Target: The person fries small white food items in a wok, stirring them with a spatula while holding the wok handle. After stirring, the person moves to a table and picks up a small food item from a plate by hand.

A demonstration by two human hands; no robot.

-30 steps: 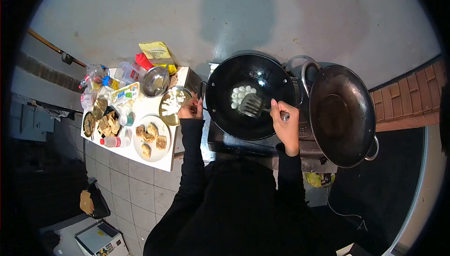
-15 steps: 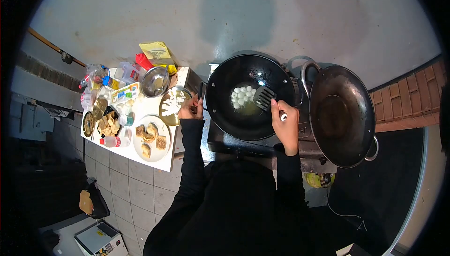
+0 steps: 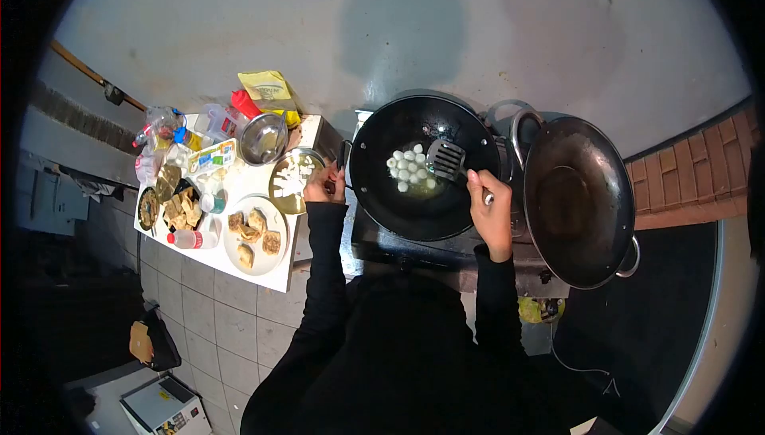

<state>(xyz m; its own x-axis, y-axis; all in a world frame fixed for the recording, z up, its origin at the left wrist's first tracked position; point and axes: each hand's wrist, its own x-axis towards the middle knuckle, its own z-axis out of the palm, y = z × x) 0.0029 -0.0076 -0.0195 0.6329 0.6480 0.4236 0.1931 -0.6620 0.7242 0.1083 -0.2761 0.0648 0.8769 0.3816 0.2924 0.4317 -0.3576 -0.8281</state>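
Observation:
A black wok (image 3: 398, 212) sits on the stove (image 3: 382, 245) in front of me. My left hand (image 3: 324, 186) is closed around the wok's left side handle. In my right hand (image 3: 491, 210) is a black slotted spatula (image 3: 446, 159), its head tilted inside the wok. Small round white balls (image 3: 408, 170) lie clustered in oil at the wok's middle, just left of the spatula head. Right beside my left hand stands a metal bowl (image 3: 279, 205) with white pieces in it.
A second, larger wok (image 3: 570, 228) leans at the right. On the white table (image 3: 275, 277) at left are a plate (image 3: 271, 264) of browned food pieces, a steel bowl (image 3: 263, 140), a red-capped bottle (image 3: 191, 239) and a yellow bag (image 3: 269, 88). The wall (image 3: 494, 29) rises behind.
The spatula head has shifted slightly left and up against the white balls, which have spread a little. My right hand has moved slightly right; my left hand stays on the handle.

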